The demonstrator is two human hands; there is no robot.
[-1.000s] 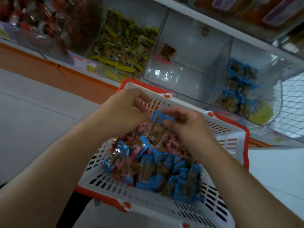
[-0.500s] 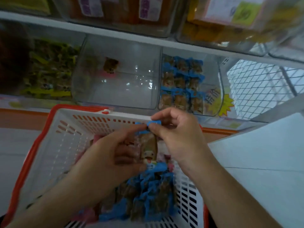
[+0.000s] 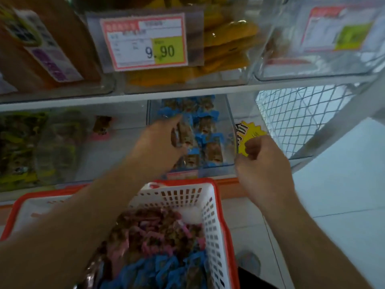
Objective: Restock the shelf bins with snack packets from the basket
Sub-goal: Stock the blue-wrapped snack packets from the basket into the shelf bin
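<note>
Left hand (image 3: 158,142) extended over the basket toward the clear bin (image 3: 228,130) at 12 o'clock, fingers wrapped around a blue-edged snack packet (image 3: 184,133) held at the bin's open front. Right hand (image 3: 262,163) at 2 o'clock from the basket, beside the bin's right wall and over a yellow starburst sticker (image 3: 250,132), fingers curled inward with nothing visible between them. Bin partly stocked with matching blue packets (image 3: 208,126), lying in rows. White basket with red rim (image 3: 216,205) at 6 o'clock, directly below the bin, holding a heap of pink packets (image 3: 154,232) toward its far end and blue packets (image 3: 166,270) toward its near end. Neighbouring clear bin (image 3: 125,130) at 10 o'clock containing a single pink-edged packet (image 3: 102,127); further left, a bin of yellow-green packets (image 3: 23,142). Upper shelf at 12 o'clock carrying a price tag (image 3: 143,41) reading 9.90 in front of orange snacks (image 3: 227,38).
</note>
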